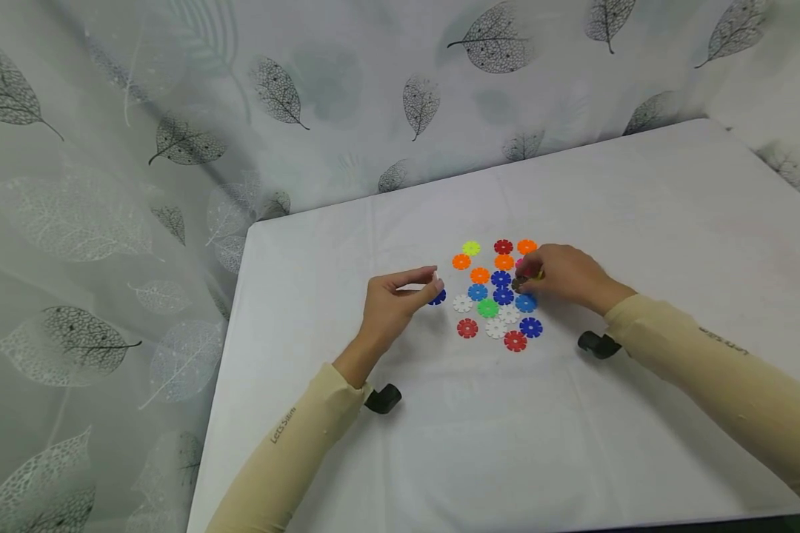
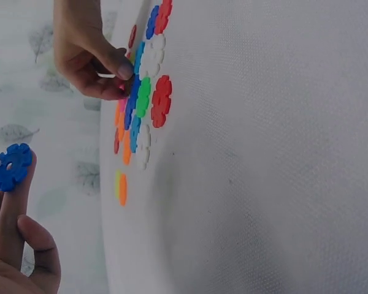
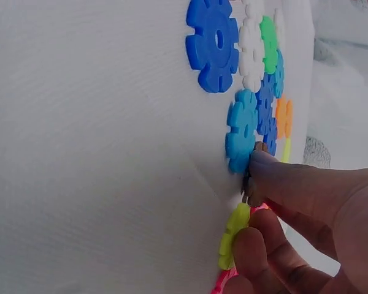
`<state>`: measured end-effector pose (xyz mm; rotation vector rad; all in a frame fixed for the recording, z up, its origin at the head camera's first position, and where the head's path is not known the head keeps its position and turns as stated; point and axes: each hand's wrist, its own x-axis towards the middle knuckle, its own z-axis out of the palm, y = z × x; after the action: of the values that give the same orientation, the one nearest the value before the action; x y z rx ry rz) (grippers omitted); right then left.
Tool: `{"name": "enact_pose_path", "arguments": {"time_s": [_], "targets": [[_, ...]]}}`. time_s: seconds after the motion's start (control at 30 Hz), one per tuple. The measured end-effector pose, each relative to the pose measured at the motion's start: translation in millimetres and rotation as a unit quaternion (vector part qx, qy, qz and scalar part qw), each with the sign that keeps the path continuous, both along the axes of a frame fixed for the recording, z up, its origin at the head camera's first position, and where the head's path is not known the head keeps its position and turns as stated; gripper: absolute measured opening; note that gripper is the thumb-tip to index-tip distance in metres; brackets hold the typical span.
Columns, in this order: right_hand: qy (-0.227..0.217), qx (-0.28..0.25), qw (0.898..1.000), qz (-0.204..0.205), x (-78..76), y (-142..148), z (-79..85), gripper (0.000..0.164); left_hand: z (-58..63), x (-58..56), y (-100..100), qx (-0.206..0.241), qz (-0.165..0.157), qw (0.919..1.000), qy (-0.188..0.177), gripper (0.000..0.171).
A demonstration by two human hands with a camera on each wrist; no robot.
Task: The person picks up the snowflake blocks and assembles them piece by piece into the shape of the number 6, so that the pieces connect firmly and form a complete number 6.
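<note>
My left hand (image 1: 388, 305) is raised at the left of a cluster of toothed plastic discs. It pinches a blue disc (image 2: 12, 166) by its fingertips, with a small white piece (image 1: 435, 274) beside it. Over the cluster's right side, my right hand (image 1: 570, 275) pinches a brown disc (image 3: 254, 190) between thumb and fingers, close to the table. A yellow-green disc (image 3: 233, 237) lies against its curled fingers. Just beyond the thumb lies a light blue disc (image 3: 241, 131). The fingers partly cover the brown disc and a pink one.
On the white-covered table (image 1: 347, 252) several discs lie flat, including a green disc (image 1: 488, 308), a red disc (image 1: 515, 340), an orange disc (image 1: 480, 275) and a lime disc (image 1: 471, 248). A leaf-patterned curtain (image 1: 347, 96) hangs behind the table's far edge.
</note>
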<state>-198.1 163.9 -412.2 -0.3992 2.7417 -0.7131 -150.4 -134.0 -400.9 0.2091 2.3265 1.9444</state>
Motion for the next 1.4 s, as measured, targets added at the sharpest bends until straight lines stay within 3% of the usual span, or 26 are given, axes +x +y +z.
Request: {"name": "enact_pose_path", "arguments": {"time_s": [0.2,0.33,0.53,0.8,1.0,1.4], "targets": [[0.012,-0.026,0.999,-0.014,0.8,1.4,2.2,0.022,-0.6,0.3,-0.1,0.034,-0.018,0.9992,0.002,0.033],[0.007,-0.098,0.995,-0.016,1.0,-2.3,8.5,0.018,0.3,0.7,0.8,0.044,-0.019,0.9989,0.003,0.030],[0.001,-0.244,0.970,-0.013,5.3,-22.5,20.5,0.022,-0.2,-1.1,4.2,0.014,-0.009,0.9998,0.006,0.031],[0.028,-0.343,0.939,-0.020,16.7,-46.2,34.1,0.020,2.1,-2.0,8.7,-0.022,-0.011,0.9996,0.017,0.032],[0.020,-0.378,0.925,-0.021,21.3,-53.6,36.6,0.019,2.0,-2.0,10.5,-0.016,-0.020,0.9996,0.012,0.033],[0.032,-0.373,0.927,0.002,24.2,-58.8,36.4,0.022,3.7,-1.8,10.6,0.054,-0.051,0.9973,0.000,0.032]]}}
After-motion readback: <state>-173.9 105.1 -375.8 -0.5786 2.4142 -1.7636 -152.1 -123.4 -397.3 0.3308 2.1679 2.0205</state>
